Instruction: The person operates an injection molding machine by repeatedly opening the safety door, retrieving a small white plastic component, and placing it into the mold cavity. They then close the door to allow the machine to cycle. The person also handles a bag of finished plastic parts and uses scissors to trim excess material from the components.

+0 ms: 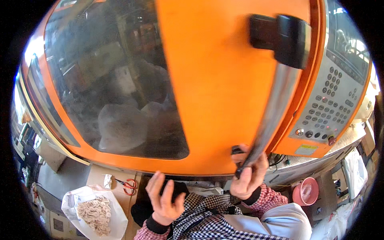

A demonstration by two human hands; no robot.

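Note:
A large orange machine door [216,100] with a dark window [116,92] stands in front of me. Along its right side runs a long metal bar handle [276,96] with black end mounts. My right hand [253,174] is closed around the lower end of this handle. Held in front of my body, my left hand [165,200] has its fingers apart and holds nothing. It is close to the door's lower edge, and I cannot tell whether it touches. A hazy reflection covers much of the window.
A control panel [324,106] with buttons and a screen is right of the door. At lower left, a white bag [72,204] of small pale round pieces [96,214] lies beside red-handled scissors [129,186] on cardboard. A pink bucket [298,196] stands at lower right.

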